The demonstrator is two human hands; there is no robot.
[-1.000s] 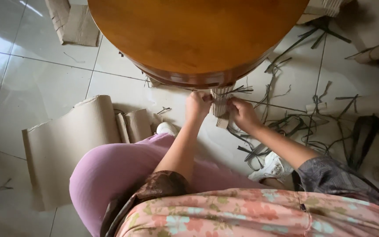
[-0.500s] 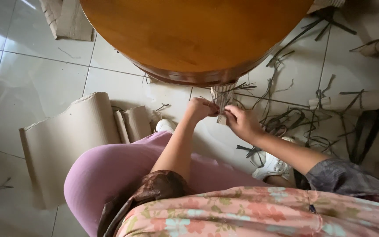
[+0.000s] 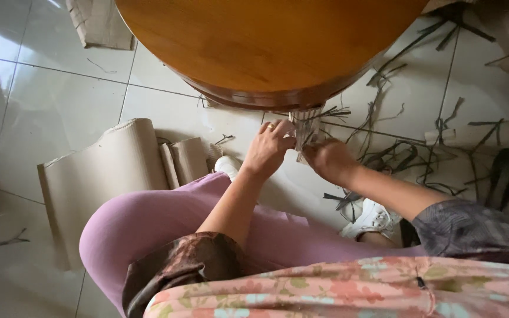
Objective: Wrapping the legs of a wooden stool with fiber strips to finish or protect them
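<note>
Your left hand (image 3: 268, 150) and right hand (image 3: 329, 159) meet just below the rim of the round wooden table (image 3: 266, 47), both working at a corrugated cardboard wrap (image 3: 306, 126) that stands around what looks like the table's leg. The wrap sits between your two hands, slightly above them and tucked under the table edge. Your left hand lies with its fingers stretched toward the wrap's left side, fingertips touching the cardboard, a ring showing on one finger; the fingers are loosely together rather than clenched. Your right hand is curled against the lower right of the wrap, knuckles toward the camera; whether it pinches the cardboard or a strip there, you cannot tell, since the fingertips are hidden behind the hand.

Dark thin straps (image 3: 396, 153) lie tangled over the tiled floor (image 3: 48, 100) to the right of your hands, some running up to the wrap. To the left of your knee a curled sheet of cardboard (image 3: 101, 171) rests on the floor, with a smaller roll (image 3: 187, 160) just beside it. Your white shoe (image 3: 372, 217) sits below your right forearm, among the straps.
</note>
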